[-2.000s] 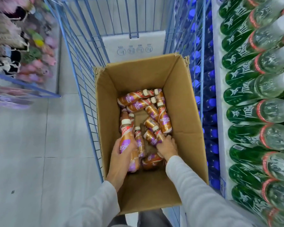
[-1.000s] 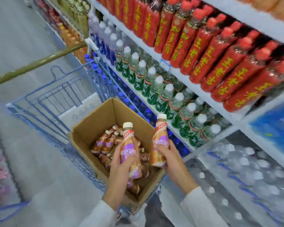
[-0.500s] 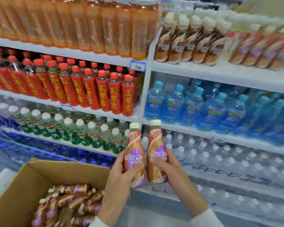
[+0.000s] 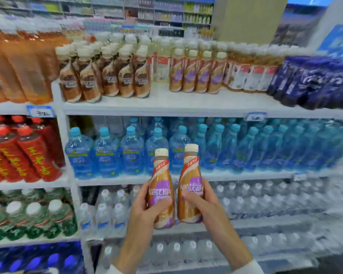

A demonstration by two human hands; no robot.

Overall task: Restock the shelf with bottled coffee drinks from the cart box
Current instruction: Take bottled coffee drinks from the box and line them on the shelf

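Observation:
My left hand (image 4: 145,212) grips one bottled coffee drink (image 4: 161,186), gold and purple with a cream cap, held upright. Beside it my right hand (image 4: 203,202) grips a second bottle of the same kind (image 4: 191,182), also upright. Both bottles are in front of the water shelves, nearly touching. On the top shelf (image 4: 186,104) stands a row of matching gold-and-purple coffee bottles (image 4: 196,74), with bare shelf in front of them. The cart box is out of view.
Brown coffee bottles (image 4: 107,76) stand left of the matching row, dark blue packs (image 4: 315,82) to its right. Blue water bottles (image 4: 127,153) fill the shelf below, clear water bottles (image 4: 246,198) lower still. Red bottles (image 4: 22,153) and green bottles (image 4: 32,218) fill the left bay.
Both hands lifted a coffee bottle each out of the cart box and raised them in front of the shelves. The view swung up from the box to the top shelf.

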